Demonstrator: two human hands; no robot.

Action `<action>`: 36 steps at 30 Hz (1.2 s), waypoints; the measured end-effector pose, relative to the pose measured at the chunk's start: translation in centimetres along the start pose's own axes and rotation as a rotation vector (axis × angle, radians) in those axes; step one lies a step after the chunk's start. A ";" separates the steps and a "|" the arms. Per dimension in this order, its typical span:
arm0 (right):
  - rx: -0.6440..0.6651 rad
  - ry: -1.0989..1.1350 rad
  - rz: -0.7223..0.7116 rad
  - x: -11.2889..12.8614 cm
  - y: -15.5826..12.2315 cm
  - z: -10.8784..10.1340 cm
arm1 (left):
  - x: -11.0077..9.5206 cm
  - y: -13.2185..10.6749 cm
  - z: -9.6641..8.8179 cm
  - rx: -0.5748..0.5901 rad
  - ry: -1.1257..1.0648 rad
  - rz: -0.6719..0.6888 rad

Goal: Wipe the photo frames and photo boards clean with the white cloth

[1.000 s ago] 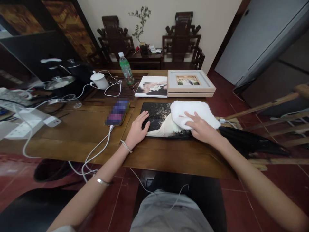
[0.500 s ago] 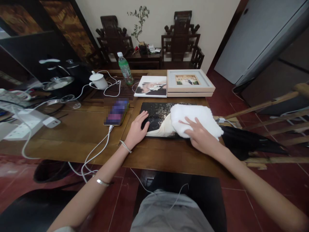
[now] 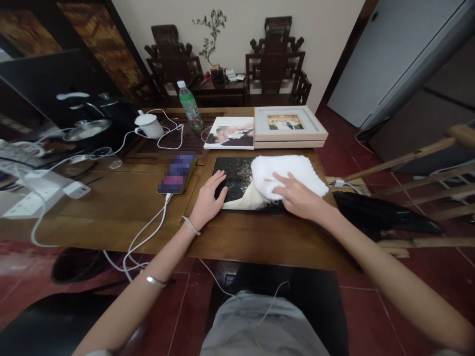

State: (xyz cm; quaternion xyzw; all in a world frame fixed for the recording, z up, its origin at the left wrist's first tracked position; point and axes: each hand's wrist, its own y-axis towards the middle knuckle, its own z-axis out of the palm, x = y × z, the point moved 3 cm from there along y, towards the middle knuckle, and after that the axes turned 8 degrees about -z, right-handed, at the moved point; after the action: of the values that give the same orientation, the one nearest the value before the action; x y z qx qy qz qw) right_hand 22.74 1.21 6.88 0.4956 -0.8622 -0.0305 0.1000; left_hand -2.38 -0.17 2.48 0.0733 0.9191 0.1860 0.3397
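White cloth (image 3: 289, 170) slid back from near edge of desk (image 3: 252, 240); person's right hand (image 3: 299, 195) spread open, pressing it over dark picture's (image 3: 235, 178) right half. Left hand (image 3: 208, 200) open, flat at picture's left edge.

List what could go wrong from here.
The white charging cable hangs off the brown wooden table near the left forearm; a snag might drag the slim rectangular phone.

With the left hand at one edge, the dark glossy picture panel might slide under the fluffy white cloth beneath the right hand.
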 end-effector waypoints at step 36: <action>-0.008 -0.067 0.096 -0.5 9.1 0.6 | 0.0 0.1 0.0 0.007 -0.012 -0.008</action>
State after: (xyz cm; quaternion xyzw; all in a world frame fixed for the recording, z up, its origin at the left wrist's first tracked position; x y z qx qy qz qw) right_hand 15.14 6.24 7.59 0.4521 -0.8877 -0.0458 0.0742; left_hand -2.35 -0.10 2.50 0.0718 0.9180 0.1811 0.3455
